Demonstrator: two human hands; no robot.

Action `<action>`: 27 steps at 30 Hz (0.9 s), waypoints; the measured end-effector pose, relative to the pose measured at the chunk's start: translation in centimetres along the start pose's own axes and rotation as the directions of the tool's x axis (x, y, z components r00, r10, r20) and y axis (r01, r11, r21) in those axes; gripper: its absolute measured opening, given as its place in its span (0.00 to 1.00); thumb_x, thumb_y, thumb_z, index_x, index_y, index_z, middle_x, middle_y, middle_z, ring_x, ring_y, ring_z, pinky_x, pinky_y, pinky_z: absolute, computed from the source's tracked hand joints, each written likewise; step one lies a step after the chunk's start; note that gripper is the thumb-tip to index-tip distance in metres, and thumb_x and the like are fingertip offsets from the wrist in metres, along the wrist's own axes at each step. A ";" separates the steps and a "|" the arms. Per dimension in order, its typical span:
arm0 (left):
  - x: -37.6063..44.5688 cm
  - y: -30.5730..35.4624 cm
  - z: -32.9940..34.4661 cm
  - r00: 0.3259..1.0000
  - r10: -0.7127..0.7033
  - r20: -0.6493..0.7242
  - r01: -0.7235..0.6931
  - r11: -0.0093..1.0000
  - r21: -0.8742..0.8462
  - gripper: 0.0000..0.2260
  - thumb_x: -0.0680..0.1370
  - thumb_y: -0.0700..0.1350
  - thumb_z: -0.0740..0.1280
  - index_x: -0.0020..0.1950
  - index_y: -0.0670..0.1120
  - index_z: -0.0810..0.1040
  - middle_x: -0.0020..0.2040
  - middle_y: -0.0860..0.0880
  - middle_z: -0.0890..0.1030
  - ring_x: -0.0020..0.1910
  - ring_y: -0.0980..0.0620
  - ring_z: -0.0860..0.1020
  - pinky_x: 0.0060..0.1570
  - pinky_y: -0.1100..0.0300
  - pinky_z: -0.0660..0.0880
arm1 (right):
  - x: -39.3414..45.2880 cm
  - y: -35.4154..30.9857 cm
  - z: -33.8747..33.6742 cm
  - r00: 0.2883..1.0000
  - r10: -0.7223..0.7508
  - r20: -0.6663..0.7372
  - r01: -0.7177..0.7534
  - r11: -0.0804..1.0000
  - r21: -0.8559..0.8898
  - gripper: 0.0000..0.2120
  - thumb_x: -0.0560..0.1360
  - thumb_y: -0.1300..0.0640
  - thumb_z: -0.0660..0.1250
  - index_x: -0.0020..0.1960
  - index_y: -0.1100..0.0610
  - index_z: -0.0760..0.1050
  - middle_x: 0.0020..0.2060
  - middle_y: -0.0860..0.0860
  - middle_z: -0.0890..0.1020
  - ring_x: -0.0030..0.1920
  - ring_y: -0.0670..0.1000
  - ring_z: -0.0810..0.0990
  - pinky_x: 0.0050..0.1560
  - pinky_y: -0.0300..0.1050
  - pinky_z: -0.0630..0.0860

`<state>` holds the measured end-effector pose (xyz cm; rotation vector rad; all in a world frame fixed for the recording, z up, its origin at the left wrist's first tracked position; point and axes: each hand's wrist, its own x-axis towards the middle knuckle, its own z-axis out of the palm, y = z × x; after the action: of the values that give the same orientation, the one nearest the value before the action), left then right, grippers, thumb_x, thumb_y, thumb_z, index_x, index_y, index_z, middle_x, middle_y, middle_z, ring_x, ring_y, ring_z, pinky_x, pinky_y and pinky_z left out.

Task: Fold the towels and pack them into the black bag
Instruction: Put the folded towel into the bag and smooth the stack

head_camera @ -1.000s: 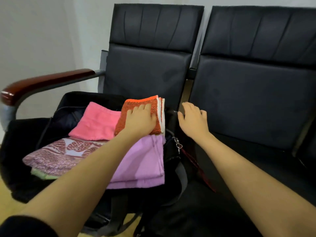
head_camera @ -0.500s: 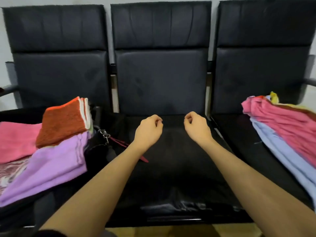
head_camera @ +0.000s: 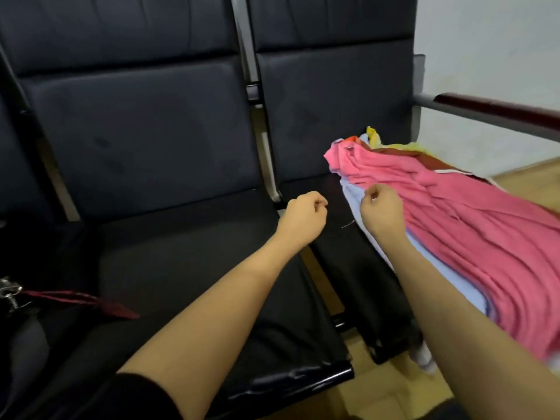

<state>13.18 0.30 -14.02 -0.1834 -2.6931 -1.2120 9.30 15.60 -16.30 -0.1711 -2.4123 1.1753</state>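
A heap of unfolded towels (head_camera: 454,213) is spread over the right-hand seat (head_camera: 357,262) of a row of black padded chairs. A pink towel (head_camera: 472,225) lies uppermost and covers most of the heap; a pale blue towel (head_camera: 430,265) is seen beneath it along the near edge, and yellow (head_camera: 374,136) and dark red cloth (head_camera: 424,160) show at the far end, next to the backrest. Of the black bag (head_camera: 18,344) only a small part is visible at the lower left edge, with a metal clasp (head_camera: 9,294) and a dark red strap (head_camera: 88,301) that trails onto the middle seat (head_camera: 181,268).

The right hand (head_camera: 382,211) is held at the near edge of the heap, over the pale blue towel, with its fingers curled in loosely; nothing is seen to be gripped by it. The left hand (head_camera: 303,218) is held above the gap between the middle and right seats, clear of the towels, likewise with fingers curled and nothing held. Both forearms are stretched forward, and a black sleeve (head_camera: 136,398) is seen on the left arm. A dark red wooden armrest (head_camera: 497,110) on a grey metal bar is fixed at the right end of the row, before a pale wall (head_camera: 485,40).
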 end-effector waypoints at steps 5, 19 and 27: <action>4.2 2.5 5.9 0.992 0.077 0.102 -0.080 0.996 0.027 0.12 0.79 0.39 0.57 0.57 0.44 0.78 0.51 0.42 0.80 0.49 0.43 0.78 0.49 0.49 0.77 | 2.6 4.8 -1.9 0.998 0.014 -0.062 -0.031 0.962 -0.272 0.18 0.75 0.65 0.59 0.64 0.64 0.69 0.62 0.61 0.72 0.62 0.63 0.69 0.60 0.55 0.63; 10.0 3.1 15.6 0.936 0.112 0.335 -0.138 0.989 0.054 0.20 0.79 0.43 0.55 0.71 0.48 0.67 0.63 0.44 0.77 0.60 0.44 0.76 0.61 0.49 0.71 | 6.1 10.6 -1.5 0.992 0.062 -0.112 -0.113 0.841 -0.530 0.10 0.77 0.60 0.59 0.55 0.61 0.75 0.52 0.60 0.79 0.55 0.62 0.76 0.50 0.51 0.68; 11.4 2.3 15.5 0.941 0.180 0.286 -0.205 0.977 0.062 0.23 0.79 0.42 0.55 0.74 0.56 0.62 0.45 0.50 0.76 0.46 0.47 0.75 0.51 0.48 0.74 | 6.4 9.4 -1.7 0.969 -0.150 -0.199 0.115 0.977 -0.178 0.03 0.73 0.64 0.64 0.44 0.62 0.76 0.47 0.59 0.77 0.50 0.60 0.72 0.46 0.48 0.59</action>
<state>0.74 13.93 -19.97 -0.6348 -2.8730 -1.0731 3.57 24.69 -20.46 -0.1730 -2.2924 0.8525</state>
